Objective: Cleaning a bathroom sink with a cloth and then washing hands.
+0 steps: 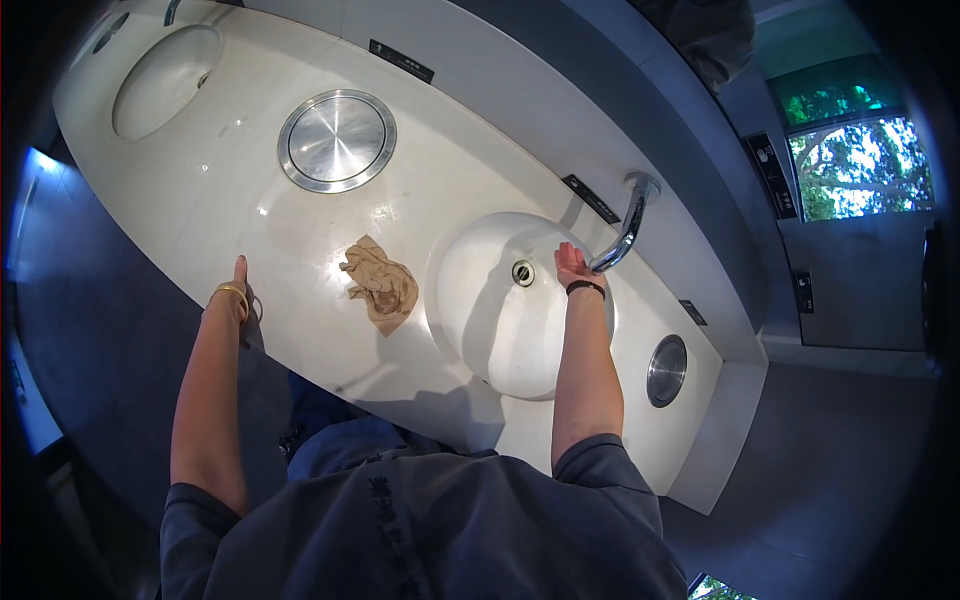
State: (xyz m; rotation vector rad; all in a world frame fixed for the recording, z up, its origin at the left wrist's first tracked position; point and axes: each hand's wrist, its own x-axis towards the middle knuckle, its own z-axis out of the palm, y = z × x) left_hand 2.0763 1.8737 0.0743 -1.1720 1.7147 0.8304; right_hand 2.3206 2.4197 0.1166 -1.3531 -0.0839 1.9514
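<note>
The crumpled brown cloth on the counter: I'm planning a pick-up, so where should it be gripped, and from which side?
Probably pinch the raised, bunched folds at the middle of the crumpled brown cloth, coming straight down from above. It lies loose on the counter with its edges flat, so they offer little to catch. The left hand at the counter's edge is nearer than the right hand under the tap.

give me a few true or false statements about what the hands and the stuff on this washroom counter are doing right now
1. The right hand is held under the spout of the chrome tap, over the basin. True.
2. The left hand grips the crumpled brown paper towel. False: it rests at the front edge of the counter, apart from the towel.
3. The towel lies inside the basin. False: it lies on the counter, left of the basin.
4. A round metal lid is set into the counter beyond the towel. True.
5. The right wrist bears a dark band. True.
</note>
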